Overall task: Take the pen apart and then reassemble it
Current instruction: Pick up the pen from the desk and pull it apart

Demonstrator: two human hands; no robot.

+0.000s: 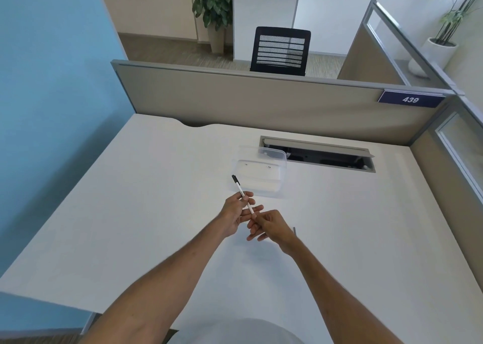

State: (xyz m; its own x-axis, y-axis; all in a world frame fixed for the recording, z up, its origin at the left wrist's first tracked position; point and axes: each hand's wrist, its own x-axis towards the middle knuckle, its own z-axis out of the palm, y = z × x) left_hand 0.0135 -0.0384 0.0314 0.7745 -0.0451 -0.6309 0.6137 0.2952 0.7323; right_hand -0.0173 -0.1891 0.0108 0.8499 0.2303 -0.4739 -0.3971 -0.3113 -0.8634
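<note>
A white pen (241, 193) with a black cap at its far end is held above the white desk (130, 200), slanting away to the upper left. My left hand (235, 213) grips its barrel around the middle. My right hand (269, 226) pinches the near end of the pen, which its fingers hide. A thin dark grey part (294, 230) lies on the desk just right of my right wrist, too small to identify.
A clear plastic box (261, 176) sits on the desk just beyond the pen. Behind it is an open cable slot (318, 154). A grey partition (261, 100) borders the desk at the back and right, and a blue wall at the left.
</note>
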